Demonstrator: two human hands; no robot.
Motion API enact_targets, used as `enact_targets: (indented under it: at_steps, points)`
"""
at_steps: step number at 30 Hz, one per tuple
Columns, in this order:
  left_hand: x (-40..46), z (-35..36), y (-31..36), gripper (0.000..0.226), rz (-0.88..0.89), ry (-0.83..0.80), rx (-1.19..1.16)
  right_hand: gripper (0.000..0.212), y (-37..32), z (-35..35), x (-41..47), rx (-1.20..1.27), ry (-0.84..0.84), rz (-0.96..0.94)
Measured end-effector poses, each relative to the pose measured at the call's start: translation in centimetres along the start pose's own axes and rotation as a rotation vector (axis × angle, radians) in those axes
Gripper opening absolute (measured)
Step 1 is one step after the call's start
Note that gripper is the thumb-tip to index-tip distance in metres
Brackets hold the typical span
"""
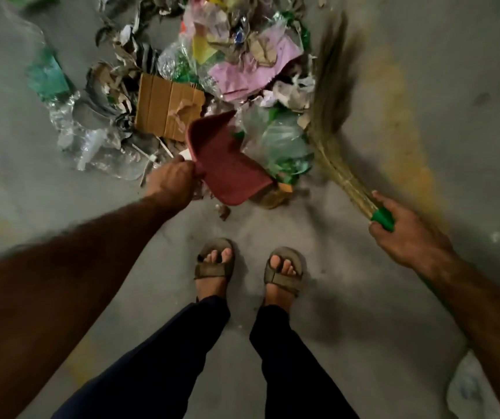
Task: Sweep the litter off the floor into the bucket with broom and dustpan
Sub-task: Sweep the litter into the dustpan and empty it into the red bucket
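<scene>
A large heap of litter (212,62) covers the grey floor ahead: plastic bags, pink paper, crushed bottles and a flat cardboard piece (167,108). My left hand (171,184) grips the red dustpan (227,164), which is tilted with its mouth toward the heap's near edge. My right hand (405,234) is closed on the green grip of a grass broom (330,98). The broom's bristles are blurred and stand at the right side of the heap. No bucket is in view.
My two feet in sandals (215,264) stand on bare concrete just behind the dustpan. A yellow-stained patch (399,116) marks the floor to the right. Something white (469,388) lies at the lower right edge. Crushed clear bottles (91,140) sprawl at the heap's left.
</scene>
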State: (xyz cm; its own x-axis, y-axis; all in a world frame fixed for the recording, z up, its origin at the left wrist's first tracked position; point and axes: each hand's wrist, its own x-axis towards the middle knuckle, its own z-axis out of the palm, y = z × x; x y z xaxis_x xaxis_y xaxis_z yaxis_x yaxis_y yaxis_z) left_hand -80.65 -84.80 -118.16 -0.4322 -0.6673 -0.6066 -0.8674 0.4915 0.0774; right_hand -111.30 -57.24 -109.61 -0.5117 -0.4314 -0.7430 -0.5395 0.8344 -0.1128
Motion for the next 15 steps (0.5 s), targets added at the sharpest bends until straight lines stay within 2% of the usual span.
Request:
enact_targets:
  at_steps: [3, 7, 15]
  points:
    - [1.2, 0.6, 1.8, 0.03, -0.004, -0.026, 0.016, 0.062, 1.0, 1.2, -1.5, 0.0, -0.02, -0.093]
    - [0.5, 1.2, 3.7, 0.035, -0.035, -0.043, -0.12, 0.066, 1.3, 1.7, -5.3, -0.014, -0.079, -0.156]
    - [-7.5, -1.0, 3.3, 0.039, -0.041, -0.055, -0.31, 0.072, 1.2, 0.8, -17.6, 0.039, -0.074, -0.21]
